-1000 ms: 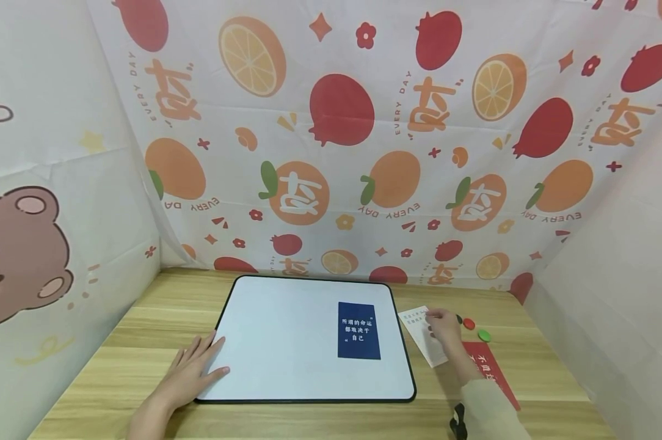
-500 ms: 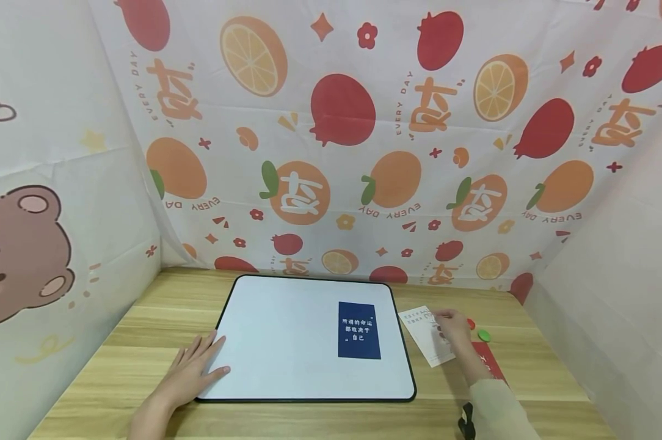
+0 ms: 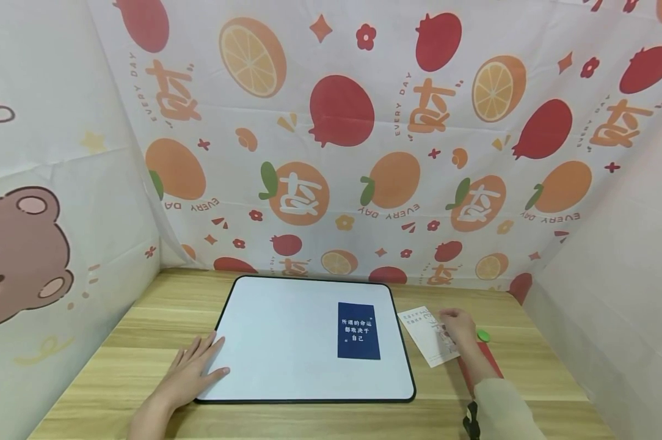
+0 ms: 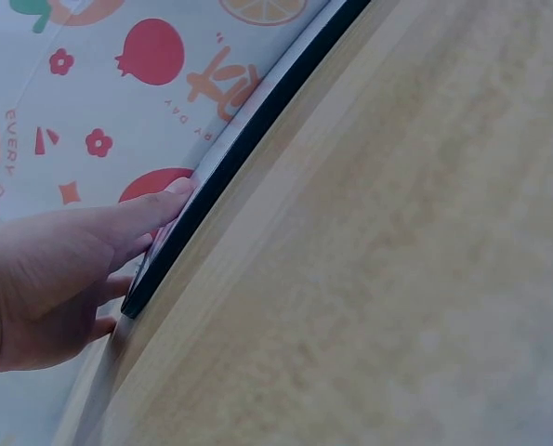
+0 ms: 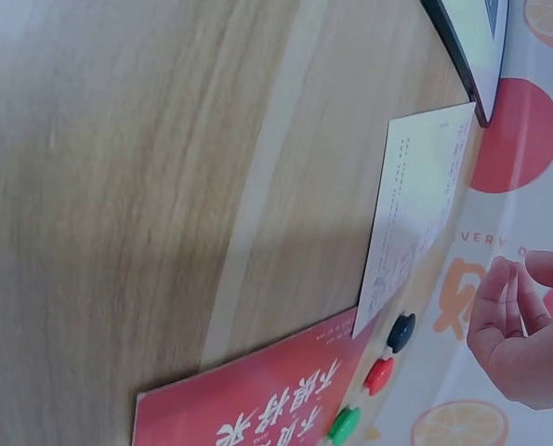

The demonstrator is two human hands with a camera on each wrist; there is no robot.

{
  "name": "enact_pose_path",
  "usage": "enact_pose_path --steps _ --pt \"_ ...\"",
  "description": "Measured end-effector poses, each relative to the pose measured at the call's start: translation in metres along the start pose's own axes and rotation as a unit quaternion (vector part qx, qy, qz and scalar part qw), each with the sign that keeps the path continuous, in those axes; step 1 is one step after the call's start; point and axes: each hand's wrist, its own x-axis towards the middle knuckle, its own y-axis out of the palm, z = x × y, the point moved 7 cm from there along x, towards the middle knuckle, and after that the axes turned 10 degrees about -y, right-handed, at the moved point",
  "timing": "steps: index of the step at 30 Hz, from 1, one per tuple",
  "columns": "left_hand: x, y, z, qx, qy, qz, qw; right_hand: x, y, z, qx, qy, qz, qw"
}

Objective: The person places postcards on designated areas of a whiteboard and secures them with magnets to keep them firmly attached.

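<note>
The board (image 3: 281, 342) carries the blue card (image 3: 359, 330) right of its middle. Left hand (image 3: 188, 371): fingers extended, resting at the board's left edge, grasping nothing. Right hand (image 3: 461, 330): raised to the board's right, fingers loosely bent, no item seen in its grasp. White card (image 3: 425, 339): just right of the board. Farther right of it: red card (image 5: 248, 400), black button (image 5: 401, 333), red button (image 5: 379, 376), green button (image 5: 345, 426).
</note>
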Motion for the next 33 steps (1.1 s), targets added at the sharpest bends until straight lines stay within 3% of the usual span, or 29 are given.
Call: enact_pose_path --steps 9,21,33 --pt "0.001 0.001 0.001 -0.001 -0.003 0.004 1.0 0.0 -0.008 0.003 0.005 -0.003 -0.004 1.0" --pt "0.002 0.001 0.001 -0.002 0.003 0.0 1.0 0.005 -0.023 -0.004 -0.046 -0.024 -0.01 0.9986" --pt "0.001 0.0 -0.002 0.018 0.009 -0.008 0.9998 0.007 -0.038 -0.016 -0.106 -0.015 -0.011 0.9942"
